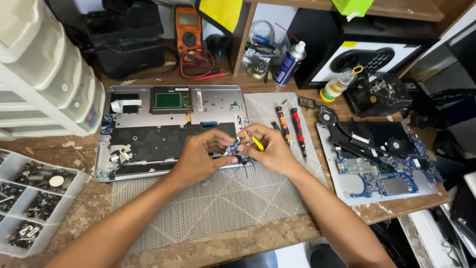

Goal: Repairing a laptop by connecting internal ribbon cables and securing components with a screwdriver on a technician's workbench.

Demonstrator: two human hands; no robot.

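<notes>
wood surface (277, 238) carries a grey mat (218, 198), and on the mat's far left part lies an opened laptop base (148, 129), the landmark here. right of the base sits a blue mainboard (382, 159) with fans. two screwdrivers (292, 129) lie between them. at the base's near right corner, the left hand (198, 156) pinches a small blue board (231, 148), and the right hand (270, 149) grips yellow tweezers (257, 143) touching it.

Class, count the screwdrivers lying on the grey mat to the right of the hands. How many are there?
2. An orange-handled screwdriver and a red-handled screwdriver lie side by side on the grey mat, just right of the right hand. Others may be hidden under the hands.
</notes>
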